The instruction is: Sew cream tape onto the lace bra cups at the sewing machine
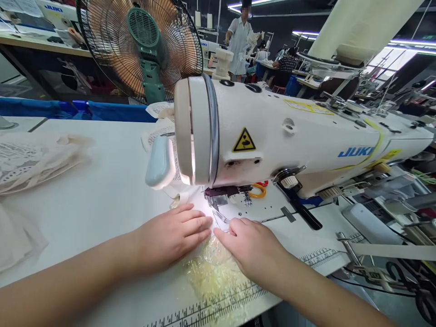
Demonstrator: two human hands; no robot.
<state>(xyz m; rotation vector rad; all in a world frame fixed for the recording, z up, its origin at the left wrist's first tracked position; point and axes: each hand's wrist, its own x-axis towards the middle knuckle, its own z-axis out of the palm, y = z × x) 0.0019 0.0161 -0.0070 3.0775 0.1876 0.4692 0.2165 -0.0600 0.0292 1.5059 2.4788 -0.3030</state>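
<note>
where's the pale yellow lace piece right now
In the head view the pale yellow lace piece lies flat on the sewing table, low centre, under the left hand and right hand, just before the sewing machine.

Legible markings, sewing workstation

The brand "JUKI" is printed in blue on the arm of the white sewing machine (306, 136), and again on a second machine (51, 11) on the bench at upper left. A yellow triangular warning sign (244, 141) is fixed to the near machine's head; a yellow label (308, 106) on its top cannot be read. A printed ruler scale (211, 309) runs along the table edge, where the numbers 5, 6, 7, 8, 9, 10, 11, 12 and 13 are seen.
</note>
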